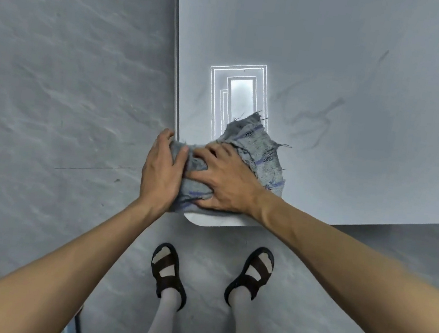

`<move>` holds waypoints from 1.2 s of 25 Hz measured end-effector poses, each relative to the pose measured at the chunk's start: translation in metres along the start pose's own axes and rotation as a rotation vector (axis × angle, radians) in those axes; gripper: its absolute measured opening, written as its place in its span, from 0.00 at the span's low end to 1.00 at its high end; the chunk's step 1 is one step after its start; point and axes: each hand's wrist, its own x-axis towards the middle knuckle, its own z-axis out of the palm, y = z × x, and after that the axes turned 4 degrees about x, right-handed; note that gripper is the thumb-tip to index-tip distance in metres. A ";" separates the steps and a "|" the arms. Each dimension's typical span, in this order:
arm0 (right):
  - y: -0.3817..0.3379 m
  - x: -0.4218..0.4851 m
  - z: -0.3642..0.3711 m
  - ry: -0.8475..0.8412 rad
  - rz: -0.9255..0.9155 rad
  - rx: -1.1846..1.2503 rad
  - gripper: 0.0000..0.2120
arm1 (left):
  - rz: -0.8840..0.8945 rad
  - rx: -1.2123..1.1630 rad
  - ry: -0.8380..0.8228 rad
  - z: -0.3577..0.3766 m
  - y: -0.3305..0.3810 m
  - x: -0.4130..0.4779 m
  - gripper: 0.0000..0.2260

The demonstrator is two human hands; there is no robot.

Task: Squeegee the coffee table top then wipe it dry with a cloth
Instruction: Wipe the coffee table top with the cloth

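Looks like we're in the drying half now: no squeegee in sight. The frayed grey terry cloth with blue stripes [253,151] sits at the near corner of the glossy pale-grey tabletop [339,56]. Left hand [161,167] fingers curl around its bunched end, right hand [225,178] presses flat, fingers spread. Most of the top probably still needs wiping.

Counter [339,56]: smooth, glossy pale-grey top reflecting a ceiling light, with faint dark veining. Cloth [259,154]: coarse grey terry fabric, blue stripes, frayed edges. Floor [59,61]: grey stone-look tile, low sheen.
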 end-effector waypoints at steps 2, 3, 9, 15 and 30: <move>0.016 -0.018 -0.008 -0.067 -0.088 0.005 0.29 | 0.071 0.065 -0.058 0.005 0.004 -0.006 0.22; 0.029 -0.030 -0.013 -0.087 -0.112 -0.001 0.28 | 0.110 0.105 -0.087 0.010 0.008 -0.008 0.23; 0.129 -0.132 -0.044 -0.003 0.207 -0.069 0.28 | 0.293 0.295 -0.260 0.044 0.050 -0.022 0.26; 0.173 -0.249 -0.043 0.424 1.047 -0.011 0.26 | 0.303 0.510 -0.290 0.076 0.084 -0.022 0.19; 0.118 -0.226 -0.021 0.022 0.347 -0.005 0.27 | 0.110 0.637 -0.370 0.102 0.130 -0.025 0.34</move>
